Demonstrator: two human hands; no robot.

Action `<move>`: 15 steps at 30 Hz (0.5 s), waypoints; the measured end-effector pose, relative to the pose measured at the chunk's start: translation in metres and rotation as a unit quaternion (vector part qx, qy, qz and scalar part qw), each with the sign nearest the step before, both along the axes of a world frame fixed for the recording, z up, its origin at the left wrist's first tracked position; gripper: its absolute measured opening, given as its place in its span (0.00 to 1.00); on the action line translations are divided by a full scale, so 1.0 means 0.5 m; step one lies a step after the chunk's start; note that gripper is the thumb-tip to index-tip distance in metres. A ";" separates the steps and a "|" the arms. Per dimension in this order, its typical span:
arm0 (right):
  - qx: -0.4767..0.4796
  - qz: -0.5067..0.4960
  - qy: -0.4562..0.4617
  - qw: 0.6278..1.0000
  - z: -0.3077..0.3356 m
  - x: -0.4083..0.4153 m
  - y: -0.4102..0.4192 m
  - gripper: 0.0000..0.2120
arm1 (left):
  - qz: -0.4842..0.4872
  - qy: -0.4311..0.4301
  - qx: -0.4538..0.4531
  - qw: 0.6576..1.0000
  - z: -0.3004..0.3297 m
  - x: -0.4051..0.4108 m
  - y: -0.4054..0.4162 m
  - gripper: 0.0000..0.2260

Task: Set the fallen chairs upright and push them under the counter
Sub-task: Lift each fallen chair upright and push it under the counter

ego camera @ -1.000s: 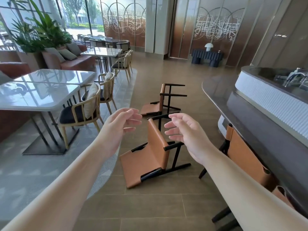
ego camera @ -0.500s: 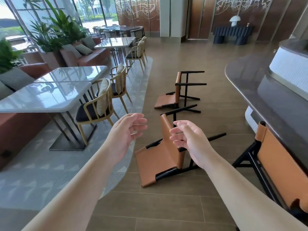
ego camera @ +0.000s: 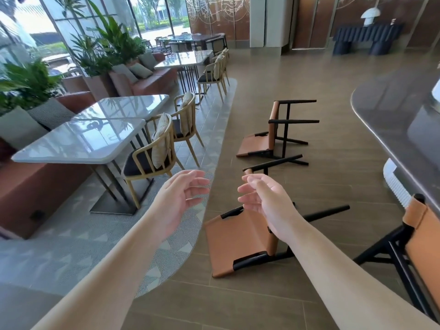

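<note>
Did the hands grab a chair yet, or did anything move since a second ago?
Nothing grabbed. The view swung left and closer; the left hand and right hand stay open and empty above the near fallen chair. It and the far fallen chair lie unmoved.

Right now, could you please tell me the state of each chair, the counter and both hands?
Near fallen chair: on its side on the floor, legs toward the counter.
Far fallen chair: on its side on the floor, untouched.
Upright chair: standing at the counter.
Counter: top bare where visible.
Left hand: open, holding nothing.
Right hand: open, holding nothing, above the near fallen chair.
</note>
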State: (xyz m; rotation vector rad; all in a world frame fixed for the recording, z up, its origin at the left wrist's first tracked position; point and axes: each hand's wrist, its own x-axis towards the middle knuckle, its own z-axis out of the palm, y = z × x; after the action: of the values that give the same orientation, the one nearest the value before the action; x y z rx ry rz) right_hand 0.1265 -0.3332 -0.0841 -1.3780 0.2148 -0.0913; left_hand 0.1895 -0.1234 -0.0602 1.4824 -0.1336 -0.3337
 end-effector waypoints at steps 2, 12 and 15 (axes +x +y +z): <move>-0.004 0.004 0.003 1.000 -0.006 0.028 0.017 0.09 | 0.003 0.000 -0.002 1.000 -0.006 0.024 0.019 0.12; -0.042 -0.002 0.026 0.999 -0.032 0.204 0.176 0.10 | 0.015 0.035 -0.039 0.998 -0.076 0.211 0.190 0.20; -0.056 -0.031 0.031 0.997 -0.025 0.280 0.259 0.09 | -0.008 0.044 -0.045 0.998 -0.082 0.296 0.266 0.18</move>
State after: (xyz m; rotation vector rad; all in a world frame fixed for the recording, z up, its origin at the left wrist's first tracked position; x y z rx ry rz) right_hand 0.2665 -0.2035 -0.0966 -1.4878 0.3088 -0.1143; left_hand 0.3376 0.0096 -0.1013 1.3763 -0.0891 -0.3995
